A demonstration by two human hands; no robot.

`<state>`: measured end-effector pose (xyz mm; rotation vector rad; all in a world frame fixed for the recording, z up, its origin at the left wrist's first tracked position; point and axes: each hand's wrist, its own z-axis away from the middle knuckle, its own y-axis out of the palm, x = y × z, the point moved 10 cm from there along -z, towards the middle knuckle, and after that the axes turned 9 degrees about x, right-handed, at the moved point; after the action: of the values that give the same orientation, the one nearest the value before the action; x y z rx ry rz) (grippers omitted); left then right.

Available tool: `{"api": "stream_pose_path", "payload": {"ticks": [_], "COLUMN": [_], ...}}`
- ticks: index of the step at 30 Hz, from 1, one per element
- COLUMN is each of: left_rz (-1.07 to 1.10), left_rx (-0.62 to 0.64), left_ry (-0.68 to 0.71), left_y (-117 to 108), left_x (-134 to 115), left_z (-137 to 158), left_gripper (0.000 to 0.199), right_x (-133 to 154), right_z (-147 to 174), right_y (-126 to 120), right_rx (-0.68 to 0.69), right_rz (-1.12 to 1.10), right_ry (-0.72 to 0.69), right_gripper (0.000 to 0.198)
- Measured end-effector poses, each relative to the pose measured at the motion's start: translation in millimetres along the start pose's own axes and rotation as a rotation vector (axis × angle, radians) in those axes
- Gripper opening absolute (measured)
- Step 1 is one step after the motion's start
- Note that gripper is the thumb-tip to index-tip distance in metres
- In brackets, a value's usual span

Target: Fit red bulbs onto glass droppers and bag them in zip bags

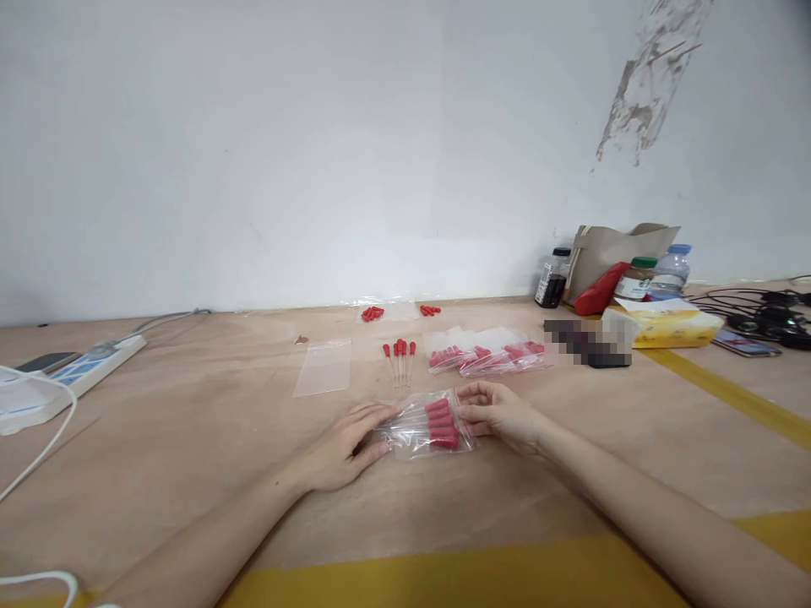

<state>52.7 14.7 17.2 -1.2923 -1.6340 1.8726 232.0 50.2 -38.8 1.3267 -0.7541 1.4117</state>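
Observation:
A clear zip bag [405, 435] lies on the table in front of me, with several red-bulbed glass droppers [442, 424] inside, bulbs to the right. My left hand [342, 447] holds the bag's left end between thumb and fingers. At the right edge, my right hand [498, 414] pinches the bag near its opening. Just beyond, several loose droppers [400, 350] lie side by side, red bulbs pointing away from me. To their left is a flat, clear plastic bag [323, 368]. Filled dropper bags [485, 353] overlap at the right.
Near the wall lie loose red bulbs [372, 314] and another small group [430, 311]. A power strip [76, 380] with cables is at left. Back right stand a dark bottle [552, 279], a jar [637, 280], a tissue pack [665, 324], a phone [746, 343] and black cables [770, 317].

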Motion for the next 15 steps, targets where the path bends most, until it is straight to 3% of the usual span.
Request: {"api": "stream_pose_path", "payload": {"ticks": [2,7,15], "left_rz": [0.002,0.004,0.046], "left_rx": [0.002,0.001,0.019], "left_ry": [-0.003,0.010,0.036], "left_y": [0,0,4], "left_x": [0,0,0], "left_z": [0,1,3], "left_gripper": [0.042,0.042,0.046], "right_x": [1,7,-4], "right_z": [2,-1,-12], "right_y": [3,-15,-4], "right_rx": [0.010,-0.124,0.039], "right_rz": [-0.007,0.149,0.381], "right_ry": [0.005,0.031,0.178], "right_gripper": [0.032,0.038,0.027]}}
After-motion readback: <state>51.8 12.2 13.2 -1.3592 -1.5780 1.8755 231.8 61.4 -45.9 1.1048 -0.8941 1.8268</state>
